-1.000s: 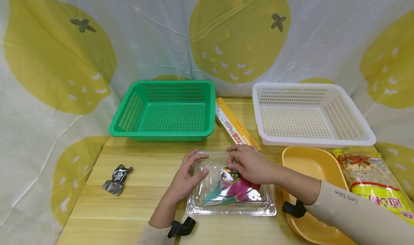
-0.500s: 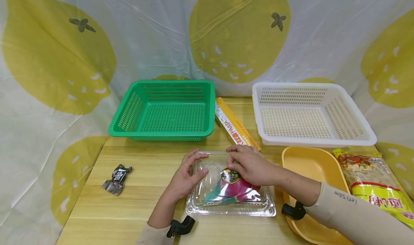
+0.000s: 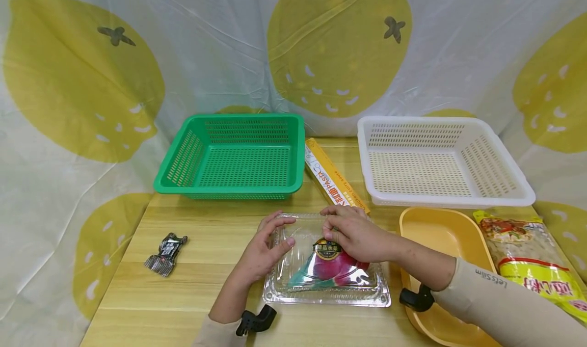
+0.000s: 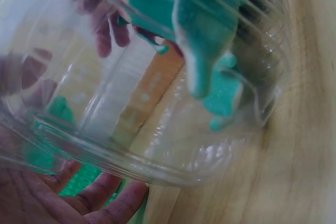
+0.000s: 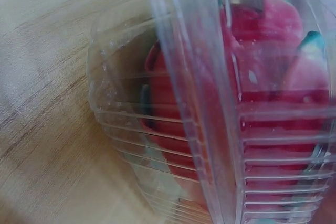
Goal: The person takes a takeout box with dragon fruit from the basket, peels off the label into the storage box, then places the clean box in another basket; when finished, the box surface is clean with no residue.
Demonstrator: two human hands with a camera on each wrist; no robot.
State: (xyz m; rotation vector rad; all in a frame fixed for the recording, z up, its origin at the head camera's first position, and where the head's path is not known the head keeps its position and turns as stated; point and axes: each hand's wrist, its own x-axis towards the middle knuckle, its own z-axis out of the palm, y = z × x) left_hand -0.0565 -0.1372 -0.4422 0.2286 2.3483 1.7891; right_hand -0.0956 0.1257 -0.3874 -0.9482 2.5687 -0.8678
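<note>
On the wooden table, between both hands, sits a clear plastic clamshell box (image 3: pixel 330 297) with a round label (image 3: pixel 328 249) on its lid. Inside lies a red-pink thing with teal tips (image 3: pixel 327 268), looking like a dragon fruit; the right wrist view shows its red body (image 5: pixel 268 51) through the ribbed wall. My left hand (image 3: pixel 265 252) rests at the box's left side, thumb and forefinger laid loosely over the lid. The left wrist view has its relaxed fingers (image 4: pixel 102 198) beside the wall. With curled fingers, my right hand (image 3: pixel 355 232) grips the lid's far right part; its fingertips' contact is partly hidden.
Behind the box stand a green basket (image 3: pixel 229 190) and a white basket (image 3: pixel 451 200), with a pasta box (image 3: pixel 335 176) slanted between them. A yellow-orange tub (image 3: pixel 440 319) lies under my right forearm, beside a noodle bag (image 3: pixel 527 255). A small black packet (image 3: pixel 167 254) lies left.
Both hands stay almost still on the box. The label and the thing inside look slightly shifted under the lid; the other objects have not moved.
</note>
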